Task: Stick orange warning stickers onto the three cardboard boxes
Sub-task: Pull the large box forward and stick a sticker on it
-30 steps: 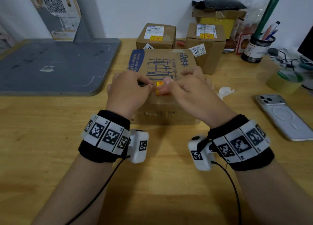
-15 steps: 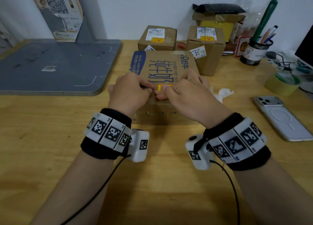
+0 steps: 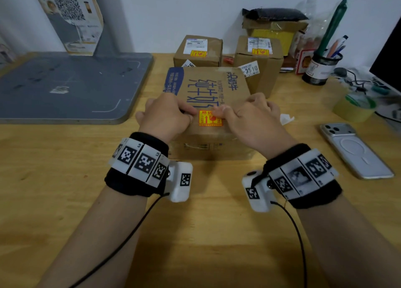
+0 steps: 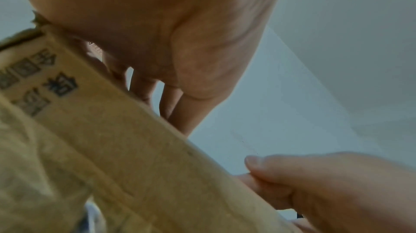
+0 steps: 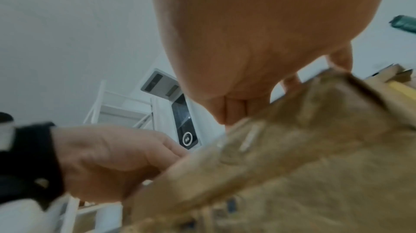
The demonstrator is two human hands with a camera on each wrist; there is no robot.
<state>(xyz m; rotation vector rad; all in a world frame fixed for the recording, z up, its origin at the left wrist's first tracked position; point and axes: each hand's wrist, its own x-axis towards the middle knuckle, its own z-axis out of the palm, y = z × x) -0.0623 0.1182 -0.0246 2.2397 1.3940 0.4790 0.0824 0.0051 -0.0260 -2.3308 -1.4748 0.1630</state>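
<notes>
Both hands, left (image 3: 167, 116) and right (image 3: 249, 118), fingers curled, press orange warning sticker (image 3: 210, 118) onto large printed cardboard box (image 3: 214, 88); two smaller brown boxes (image 3: 198, 50) behind it already stickered. Task nearly complete.

wall (image 3: 173, 10): plain white | desk (image 3: 54, 179): light wood | grey board (image 3: 65, 86): back left

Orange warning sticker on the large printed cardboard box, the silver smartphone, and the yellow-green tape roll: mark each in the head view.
orange warning sticker (image 3: 210, 119), head view, centre of its printed face.
silver smartphone (image 3: 355, 150), head view, middle of its back.
yellow-green tape roll (image 3: 352, 111), head view, outer side wall.
</notes>
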